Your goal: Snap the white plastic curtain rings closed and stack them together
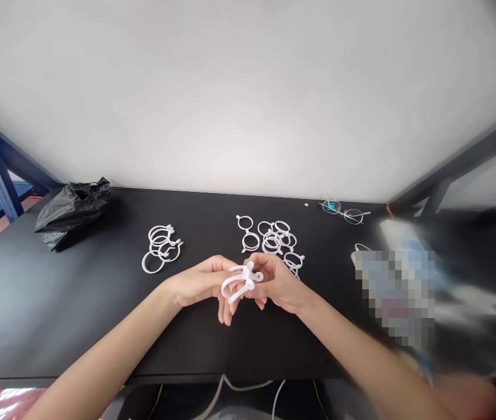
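In front of me, above the black desk, both hands meet at a small cluster of white plastic curtain rings (248, 281), each with a little eyelet knob. My left hand (199, 283) grips the ring loops from the left, its lower fingers hanging down. My right hand (285, 286) pinches the knobbed end from the right. How many rings are held is hard to tell. Just behind my right hand lies a loose pile of similar rings (271, 252), partly hidden by that hand. A smaller group of rings (160, 254) rests to the left.
The black desk (77, 332) runs up to a pale wall (248, 105). A crumpled black plastic bag (75, 210) sits at the back left. Eyeglasses (343, 212) lie at the back right. Nearer on the right are a blurred white pack (399, 233) and a pixelated item (392, 297).
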Motion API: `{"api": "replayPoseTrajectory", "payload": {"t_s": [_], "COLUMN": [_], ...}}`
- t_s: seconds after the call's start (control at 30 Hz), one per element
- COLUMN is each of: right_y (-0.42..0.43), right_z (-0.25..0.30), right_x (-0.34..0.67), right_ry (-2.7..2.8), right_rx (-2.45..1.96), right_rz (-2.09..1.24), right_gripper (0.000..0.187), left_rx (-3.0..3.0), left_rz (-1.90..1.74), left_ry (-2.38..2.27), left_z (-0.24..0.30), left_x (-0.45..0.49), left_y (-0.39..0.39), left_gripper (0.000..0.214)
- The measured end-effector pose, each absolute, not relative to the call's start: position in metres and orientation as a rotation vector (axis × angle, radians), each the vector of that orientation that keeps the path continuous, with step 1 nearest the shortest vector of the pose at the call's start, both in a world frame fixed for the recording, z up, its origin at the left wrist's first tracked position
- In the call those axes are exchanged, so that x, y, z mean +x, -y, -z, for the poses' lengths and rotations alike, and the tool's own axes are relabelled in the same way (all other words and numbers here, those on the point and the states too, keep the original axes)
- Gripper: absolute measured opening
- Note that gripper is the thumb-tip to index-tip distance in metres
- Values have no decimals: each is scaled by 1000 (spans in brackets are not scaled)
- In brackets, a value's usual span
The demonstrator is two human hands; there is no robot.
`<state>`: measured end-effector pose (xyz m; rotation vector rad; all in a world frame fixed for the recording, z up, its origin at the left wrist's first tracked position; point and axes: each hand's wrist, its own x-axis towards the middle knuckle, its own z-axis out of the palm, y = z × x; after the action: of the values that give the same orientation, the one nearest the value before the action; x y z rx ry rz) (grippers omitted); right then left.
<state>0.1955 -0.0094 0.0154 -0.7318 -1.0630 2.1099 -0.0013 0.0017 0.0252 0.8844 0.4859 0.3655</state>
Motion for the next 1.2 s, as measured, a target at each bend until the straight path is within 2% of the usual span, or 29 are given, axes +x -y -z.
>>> {"api": "replayPoseTrajectory", "payload": {"t_s": [0.13,0.53,0.73,0.87,1.03,1.2], "right_y": [7,6,6,5,6,14], "right_z": [-16,-15,-12,-8,-12,-25], "right_x": [197,201,201,201,200,198], "right_ry": [1078,1037,986,894,954,1140], "right_rx": [-732,-639,-564,-552,-520,-651], "right_rz": [-2073,-2174,-2296,-2343,-2306,-2132], "right_gripper": [35,40,43,39,45,41], "left_rx": [756,719,696,730,763,765], "left_rz": [-411,-533,-547,-572,-557,-599], "left_ry": [-323,-454,-354,-348,-375,-487], "left_z": [-21,-18,-16,-17,-18,-13], "left_x": [-1,7,8,8,10,10], "left_y": [-3,2,3,4,4,2], "left_gripper": [52,36,41,46,44,41]}}
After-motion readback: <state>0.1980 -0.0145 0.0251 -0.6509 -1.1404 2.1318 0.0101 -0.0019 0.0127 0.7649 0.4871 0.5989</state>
